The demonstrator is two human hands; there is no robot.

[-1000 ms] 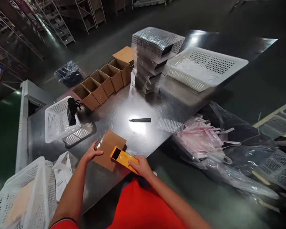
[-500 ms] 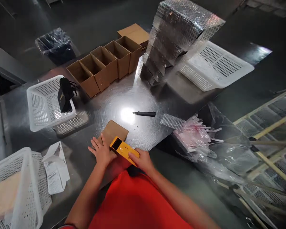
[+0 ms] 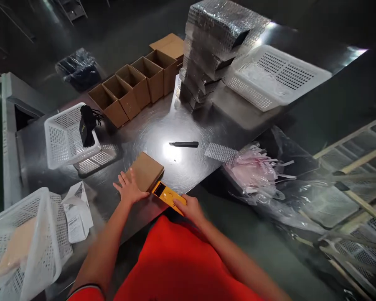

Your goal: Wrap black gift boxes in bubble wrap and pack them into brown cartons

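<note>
Head view, looking down over a red-clad torso at a shiny metal table (image 3: 163, 133): at about 6 o'clock on the table's near edge lies a flat brown cardboard box (image 3: 146, 171), and both bare hands are on the things there. Left hand (image 3: 128, 190) lies flat with its fingers spread, palm pressed on the box's near left corner, at roughly 7 o'clock from the box's middle. Right hand (image 3: 188, 207) grips the rear end of a yellow tool (image 3: 168, 195), fingers curled over it, thumb side toward the box; the tool's dark front end touches the box's near right edge, at 5 o'clock from the box. What kind of tool it is cannot be told. Farther up the table, at 1 o'clock from the box and well apart from it, lies a black utility knife (image 3: 184, 144) beside a bright glare, with a small piece of bubble wrap (image 3: 221, 152) just to its right, at 3 o'clock. At 11 o'clock stands a row of open cardboard boxes (image 3: 134, 85), and at 12 to 1 o'clock a tall stack of silvery bubble-wrap pouches (image 3: 214, 46), with a white mesh basket (image 3: 275, 75) just beside it at 2 o'clock. Another white basket (image 3: 62, 138) at 10 o'clock holds a small black pouch (image 3: 87, 125). At 8 o'clock sits a third white basket (image 3: 28, 238), near a crumpled printed paper (image 3: 77, 211). Off the table's right edge, at 3 o'clock, hangs a clear bag of pink and white plastic scraps (image 3: 257, 171).
</note>
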